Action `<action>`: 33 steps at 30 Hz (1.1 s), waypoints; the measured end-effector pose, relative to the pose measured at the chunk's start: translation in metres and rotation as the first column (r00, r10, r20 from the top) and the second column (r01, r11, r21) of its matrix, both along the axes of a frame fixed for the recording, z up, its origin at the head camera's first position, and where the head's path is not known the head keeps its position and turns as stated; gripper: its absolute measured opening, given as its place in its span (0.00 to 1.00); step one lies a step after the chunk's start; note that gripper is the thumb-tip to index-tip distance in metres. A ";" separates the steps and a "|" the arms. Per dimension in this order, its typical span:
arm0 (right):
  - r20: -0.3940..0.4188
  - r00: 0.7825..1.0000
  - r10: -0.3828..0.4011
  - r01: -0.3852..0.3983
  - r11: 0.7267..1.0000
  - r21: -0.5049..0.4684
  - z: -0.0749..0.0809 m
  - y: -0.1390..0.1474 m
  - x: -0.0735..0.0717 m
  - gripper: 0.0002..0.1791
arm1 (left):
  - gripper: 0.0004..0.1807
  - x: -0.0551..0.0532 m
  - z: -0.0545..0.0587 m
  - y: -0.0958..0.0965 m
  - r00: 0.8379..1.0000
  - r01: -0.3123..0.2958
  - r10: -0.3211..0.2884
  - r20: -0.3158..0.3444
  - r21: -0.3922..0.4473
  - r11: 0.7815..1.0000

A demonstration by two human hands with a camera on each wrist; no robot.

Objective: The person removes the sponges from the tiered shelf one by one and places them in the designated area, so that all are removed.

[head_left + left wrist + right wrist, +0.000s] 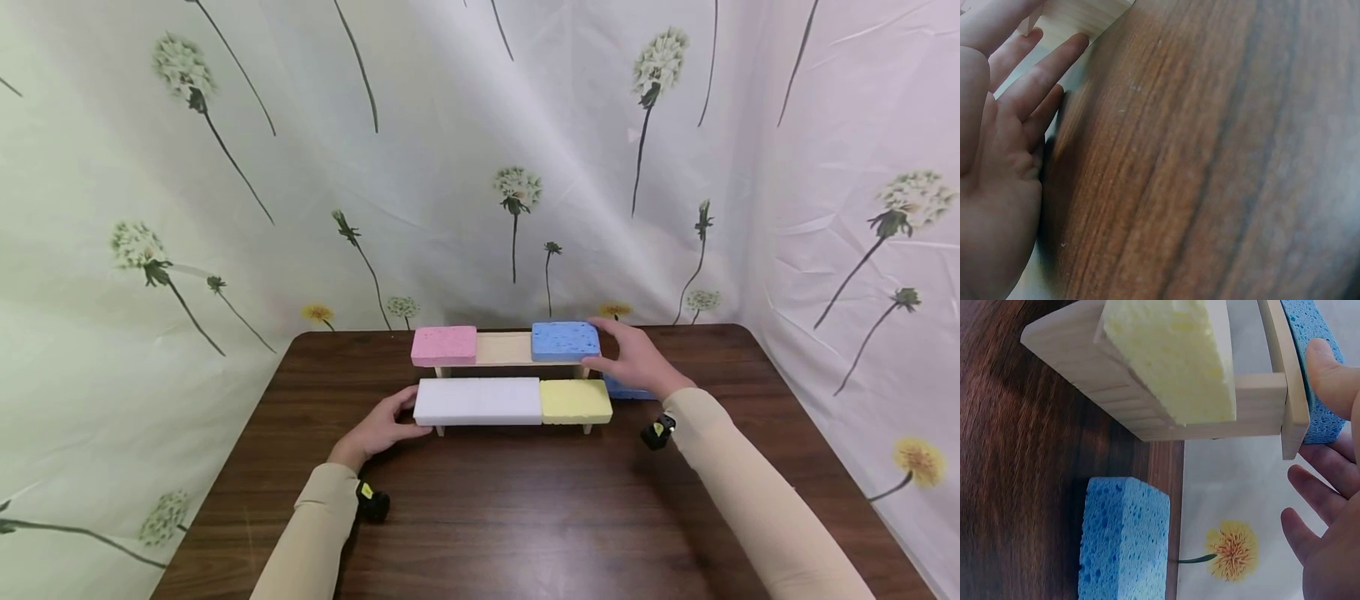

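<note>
A low two-tier wooden rack (504, 348) stands on the table. On its back tier, a pink sponge (444, 346) lies at the left. At that tier's right end my right hand (633, 358) pinches a blue sponge (564, 342), thumb in front and fingers behind. The front tier bears a long white block (477, 402) and, against its right end, a yellow sponge (576, 401). My left hand (382, 423) grips the rack's left front end beside the white block. In the left wrist view its fingertips (1079, 44) reach the pale wood; the thumb's contact is out of frame.
Another blue sponge (1124, 540) lies on the table right of the rack, partly behind my right hand in the head view. The dark wooden table (510, 517) extends toward me. A flower-printed white cloth (450, 183) hangs behind and along the sides.
</note>
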State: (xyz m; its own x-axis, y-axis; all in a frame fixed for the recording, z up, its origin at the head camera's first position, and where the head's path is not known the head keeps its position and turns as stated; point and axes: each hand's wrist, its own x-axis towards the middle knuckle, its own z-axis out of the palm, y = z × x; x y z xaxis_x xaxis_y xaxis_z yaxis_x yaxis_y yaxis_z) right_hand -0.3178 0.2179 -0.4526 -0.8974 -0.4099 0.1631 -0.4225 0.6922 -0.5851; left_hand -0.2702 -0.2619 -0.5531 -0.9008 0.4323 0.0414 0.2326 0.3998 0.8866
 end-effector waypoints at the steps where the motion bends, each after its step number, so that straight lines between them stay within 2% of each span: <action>1: -0.003 1.000 0.000 0.000 1.000 0.001 0.000 0.001 0.000 0.43 | 0.44 0.000 0.000 0.000 1.000 -0.002 0.002 -0.001 -0.003 1.000; 12: 0.024 0.999 -0.028 0.028 0.999 -0.015 0.002 0.010 0.002 0.41 | 0.44 0.001 0.001 0.000 1.000 -0.021 0.021 0.020 -0.009 1.000; 26: 0.008 0.999 -0.038 0.038 0.999 -0.025 0.000 0.032 0.000 0.44 | 0.44 0.000 0.003 0.000 1.000 -0.003 0.003 0.009 -0.005 1.000; 33: 0.003 0.998 -0.063 0.063 0.998 -0.002 0.001 0.043 0.003 0.43 | 0.44 0.001 0.002 -0.001 1.000 -0.016 0.016 0.014 -0.013 1.000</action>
